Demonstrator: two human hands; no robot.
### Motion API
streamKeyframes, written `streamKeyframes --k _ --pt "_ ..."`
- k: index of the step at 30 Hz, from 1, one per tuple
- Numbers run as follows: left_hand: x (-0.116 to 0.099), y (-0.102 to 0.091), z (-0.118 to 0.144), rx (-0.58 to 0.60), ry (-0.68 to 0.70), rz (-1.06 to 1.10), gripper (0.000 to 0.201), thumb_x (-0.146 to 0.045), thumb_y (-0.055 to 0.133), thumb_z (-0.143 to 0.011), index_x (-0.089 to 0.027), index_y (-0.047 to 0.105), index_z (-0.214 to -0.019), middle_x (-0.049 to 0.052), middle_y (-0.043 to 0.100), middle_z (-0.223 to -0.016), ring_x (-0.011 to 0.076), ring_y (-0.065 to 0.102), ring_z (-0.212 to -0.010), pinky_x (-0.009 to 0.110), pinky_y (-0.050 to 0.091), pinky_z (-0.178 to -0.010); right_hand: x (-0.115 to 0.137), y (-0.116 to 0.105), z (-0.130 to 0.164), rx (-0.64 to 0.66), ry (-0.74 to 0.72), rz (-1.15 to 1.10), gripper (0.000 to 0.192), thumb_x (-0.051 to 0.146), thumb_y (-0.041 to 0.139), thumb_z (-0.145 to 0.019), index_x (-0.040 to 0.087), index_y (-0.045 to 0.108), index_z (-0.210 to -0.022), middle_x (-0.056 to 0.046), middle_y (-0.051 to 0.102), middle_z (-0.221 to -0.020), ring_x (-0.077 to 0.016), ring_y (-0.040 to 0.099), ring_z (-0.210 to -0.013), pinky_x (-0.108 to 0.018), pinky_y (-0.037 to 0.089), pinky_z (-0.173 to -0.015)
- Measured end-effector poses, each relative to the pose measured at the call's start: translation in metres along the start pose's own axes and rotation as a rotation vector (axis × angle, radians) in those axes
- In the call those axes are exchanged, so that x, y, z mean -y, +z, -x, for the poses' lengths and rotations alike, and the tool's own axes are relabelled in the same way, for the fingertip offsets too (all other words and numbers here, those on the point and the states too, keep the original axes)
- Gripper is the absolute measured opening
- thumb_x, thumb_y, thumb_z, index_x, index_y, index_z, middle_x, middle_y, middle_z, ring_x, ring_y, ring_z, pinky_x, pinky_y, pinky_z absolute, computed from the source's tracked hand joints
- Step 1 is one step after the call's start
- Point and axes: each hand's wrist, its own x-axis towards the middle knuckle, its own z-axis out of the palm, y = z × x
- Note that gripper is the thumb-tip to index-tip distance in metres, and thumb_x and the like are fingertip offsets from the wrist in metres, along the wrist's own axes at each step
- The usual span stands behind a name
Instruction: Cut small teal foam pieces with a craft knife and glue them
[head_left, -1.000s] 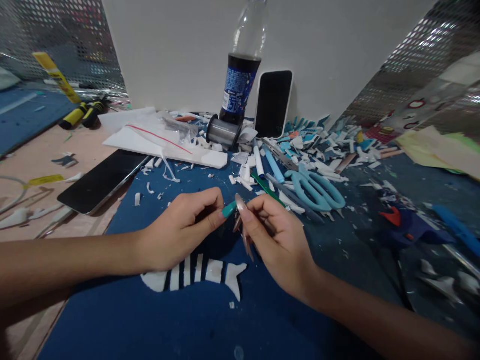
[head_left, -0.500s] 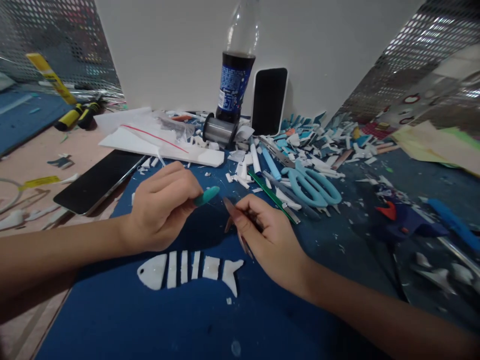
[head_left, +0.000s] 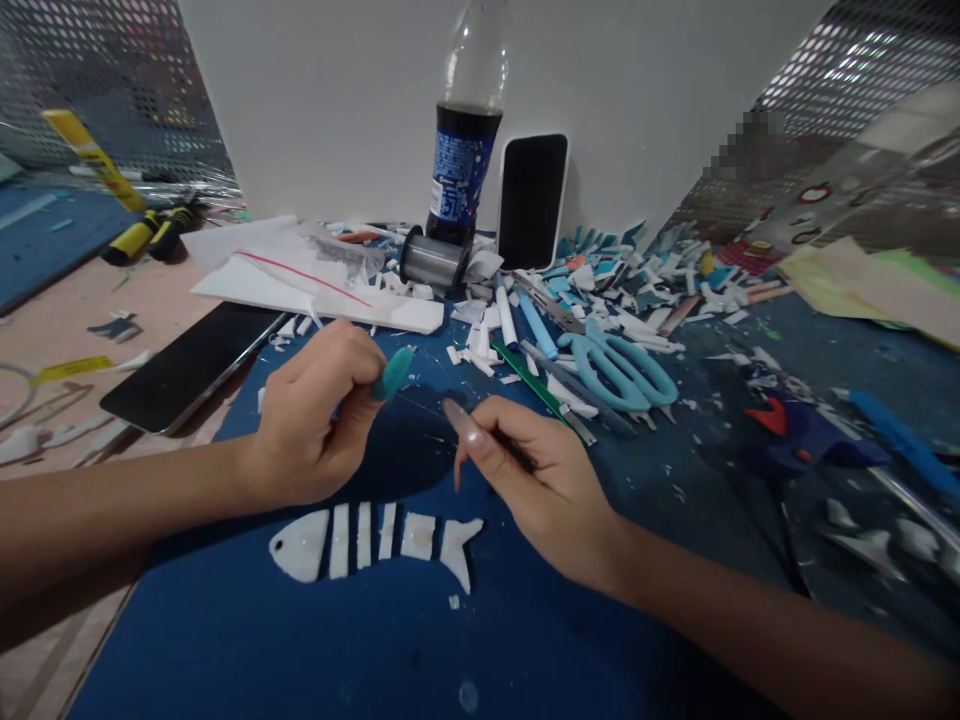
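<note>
Pinching a thin, nearly invisible thread at frame centre, your left hand and right hand each keep a closed grip; hold it taut above the white segmented foam fish on the blue tabletop.

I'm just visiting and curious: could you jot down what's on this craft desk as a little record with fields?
Surface: blue mat
Left hand: pinches a small teal piece
Right hand: grips a thin dark tool, only partly visible
Between the hands: a fine thread, faint
Below the hands: white fish cut-out, in segments
Behind: blue scissors, cola bottle, upright phone, wire spool
</note>
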Motion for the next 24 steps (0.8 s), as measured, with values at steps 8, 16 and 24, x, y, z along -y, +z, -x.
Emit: streamKeyframes --k 8,16,24 --pt "-0.003 0.0 -0.005 0.118 0.085 0.035 0.021 0.0 0.045 -0.077 -0.019 0.04 -0.073 -0.001 0.045 -0.064 0.0099 0.041 -0.057 0.024 0.037 -0.053 -0.003 0.0 0.002 0.009 0.154 -0.199 0.032 0.043 0.036 -0.095 0.019 0.047 -0.077 0.006 0.042 -0.055 -0.006 0.04 -0.042 -0.022 0.036 -0.043" --pt "-0.012 0.002 -0.006 0.274 0.166 -0.042 0.016 -0.008 0.044 -0.081 -0.021 0.039 -0.072 -0.001 0.049 -0.058 0.0112 0.045 -0.053 0.024 0.036 -0.048 0.002 -0.001 0.001 0.264 0.066 -0.065 0.038 0.05 0.035 -0.093 0.018 0.05 -0.078 -0.002 0.055 -0.071 -0.0108 0.054 -0.063 -0.024 0.045 -0.058" --pt "0.0 -0.003 -0.003 0.158 -0.143 -0.106 0.013 -0.014 0.04 -0.088 -0.019 0.042 -0.076 -0.002 0.049 -0.063 0.0078 0.043 -0.05 0.021 0.036 -0.05 -0.004 0.001 0.001 0.038 0.127 -0.197 0.034 0.04 0.041 -0.094 0.018 0.049 -0.069 0.005 0.049 -0.052 -0.0052 0.047 -0.04 -0.017 0.042 -0.041"
